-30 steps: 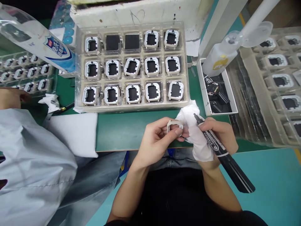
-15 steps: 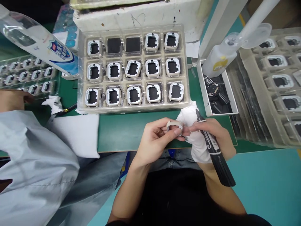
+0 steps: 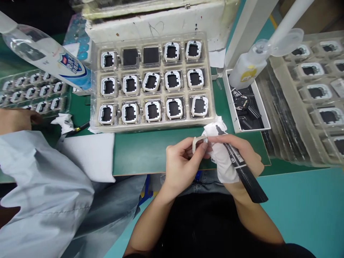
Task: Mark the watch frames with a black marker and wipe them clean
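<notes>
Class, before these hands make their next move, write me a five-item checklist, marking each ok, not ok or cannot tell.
1. Pale, square-cornered frame gripped: ok, pinched between the left hand's thumb and fingers.
2. Thick black marker pen held, with its narrow tip off the frame: ok, it lies in the right hand, tip pointing past the frame.
3. Crumpled white cloth within reach: ok, bunched beneath the marker.
4. Frames in the clear plastic tray seated squarely: not ok, the middle row's centre frame sits askew.
5. Held frame free of marks: cannot tell, too small and partly covered.
</notes>
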### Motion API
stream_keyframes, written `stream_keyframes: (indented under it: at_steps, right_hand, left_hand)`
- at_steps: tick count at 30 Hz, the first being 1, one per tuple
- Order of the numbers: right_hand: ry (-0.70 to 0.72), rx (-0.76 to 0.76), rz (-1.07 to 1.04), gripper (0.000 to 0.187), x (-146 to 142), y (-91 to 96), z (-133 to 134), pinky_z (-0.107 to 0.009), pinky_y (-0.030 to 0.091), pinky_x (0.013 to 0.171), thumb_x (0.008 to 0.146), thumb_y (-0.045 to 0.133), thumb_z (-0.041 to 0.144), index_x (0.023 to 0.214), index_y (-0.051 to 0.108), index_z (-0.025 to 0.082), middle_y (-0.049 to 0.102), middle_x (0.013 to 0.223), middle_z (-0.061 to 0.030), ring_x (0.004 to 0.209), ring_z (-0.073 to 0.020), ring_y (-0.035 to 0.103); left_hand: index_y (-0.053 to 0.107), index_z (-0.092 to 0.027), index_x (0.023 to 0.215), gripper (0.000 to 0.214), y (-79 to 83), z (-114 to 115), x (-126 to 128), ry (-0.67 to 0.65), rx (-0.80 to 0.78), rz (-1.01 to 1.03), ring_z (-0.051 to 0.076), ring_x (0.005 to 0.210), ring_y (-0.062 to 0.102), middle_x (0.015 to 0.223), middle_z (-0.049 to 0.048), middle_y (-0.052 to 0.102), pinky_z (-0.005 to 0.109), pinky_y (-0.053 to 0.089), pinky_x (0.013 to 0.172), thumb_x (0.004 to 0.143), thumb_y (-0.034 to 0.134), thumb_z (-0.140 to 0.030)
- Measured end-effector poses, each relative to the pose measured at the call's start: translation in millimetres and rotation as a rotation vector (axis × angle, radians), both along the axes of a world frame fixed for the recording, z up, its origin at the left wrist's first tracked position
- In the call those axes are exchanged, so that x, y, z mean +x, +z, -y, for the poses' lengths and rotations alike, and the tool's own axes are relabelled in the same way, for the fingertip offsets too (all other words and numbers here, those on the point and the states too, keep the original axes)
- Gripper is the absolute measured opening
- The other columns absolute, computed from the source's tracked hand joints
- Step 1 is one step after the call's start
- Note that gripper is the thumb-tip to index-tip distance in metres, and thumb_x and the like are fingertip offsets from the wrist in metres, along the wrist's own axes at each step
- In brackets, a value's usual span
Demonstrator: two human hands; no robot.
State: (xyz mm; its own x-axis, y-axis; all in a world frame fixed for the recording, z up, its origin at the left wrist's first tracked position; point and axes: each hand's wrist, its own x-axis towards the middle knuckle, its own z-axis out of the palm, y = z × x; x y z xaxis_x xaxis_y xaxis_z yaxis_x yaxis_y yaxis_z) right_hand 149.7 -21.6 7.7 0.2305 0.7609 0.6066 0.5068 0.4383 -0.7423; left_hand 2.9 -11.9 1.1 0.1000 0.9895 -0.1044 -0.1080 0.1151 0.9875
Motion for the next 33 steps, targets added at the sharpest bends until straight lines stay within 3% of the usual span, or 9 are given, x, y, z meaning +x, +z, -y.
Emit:
stream_keyframes:
  at_steps: [3,9,15,20,25,28,33]
  right_hand:
    - [0.02,0.022,0.024,0.02,1,-1.9,0,-0.035,0.07,0.072,0.099,0.081,0.016,0.113,0.085,0.029,0.088,0.096,0.0006,0.079,-0.0221,0.085]
    - [-0.07,0.122,0.065,0.021,-8,-10.1,3,-0.039,0.075,0.08,0.096,0.086,0.017,0.115,0.085,0.025,0.09,0.102,-0.0018,0.085,-0.0246,0.088]
    - [-0.031,0.207,0.118,0.03,-6,-13.7,2,-0.036,0.077,0.078,0.093,0.087,0.012,0.119,0.083,0.025,0.091,0.103,0.0002,0.084,-0.0226,0.088]
    - [-0.004,0.243,0.087,0.031,-2,-14.4,2,-0.035,0.078,0.077,0.092,0.088,0.013,0.12,0.084,0.025,0.091,0.103,-0.0011,0.081,-0.0236,0.089]
    - [0.009,0.253,0.08,0.022,-5,-11.8,5,-0.034,0.075,0.066,0.096,0.082,0.013,0.114,0.085,0.026,0.09,0.095,-0.0009,0.072,-0.0226,0.086]
    - [0.036,0.241,0.043,0.019,-7,-10.8,7,-0.035,0.076,0.07,0.094,0.083,0.012,0.111,0.086,0.021,0.09,0.096,-0.0045,0.074,-0.0236,0.087]
    - [0.008,0.253,0.097,0.022,-2,-15.4,7,-0.033,0.077,0.075,0.095,0.085,0.015,0.116,0.086,0.024,0.091,0.1,-0.0032,0.077,-0.023,0.088]
  left_hand:
    - [0.087,-0.018,0.102,0.021,0.2,0,0,0.012,0.008,-0.019,0.02,0.078,0.081,0.088,0.004,0.086,0.029,0.067,0.076,0.103,0.083,-0.039]
    - [0.086,-0.017,0.097,0.021,7.0,-5,-3,-0.007,-0.076,0.081,0.019,0.075,0.081,0.089,0.0056,0.086,0.029,0.068,0.073,0.098,0.088,-0.038]
    - [0.088,-0.017,0.091,0.023,11.7,-10,-5,0.004,-0.101,0.158,0.017,0.07,0.076,0.084,0.0049,0.084,0.027,0.067,0.067,0.087,0.099,-0.036]
    - [0.089,-0.018,0.094,0.021,8.0,-11,-12,-0.075,-0.128,0.184,0.018,0.074,0.078,0.09,0.0068,0.085,0.03,0.07,0.073,0.092,0.095,-0.039]
    - [0.088,-0.017,0.092,0.025,4.8,-13,-17,-0.098,-0.118,0.207,0.023,0.085,0.082,0.093,0.0095,0.086,0.033,0.071,0.079,0.089,0.097,-0.041]
    - [0.087,-0.017,0.09,0.027,2.5,-13,-18,-0.093,-0.115,0.198,0.026,0.091,0.084,0.097,0.0105,0.087,0.035,0.072,0.083,0.088,0.097,-0.042]
    - [0.089,-0.018,0.094,0.02,-0.6,-10,-16,-0.073,-0.078,0.192,0.024,0.093,0.084,0.099,0.0093,0.088,0.031,0.07,0.085,0.092,0.095,-0.037]
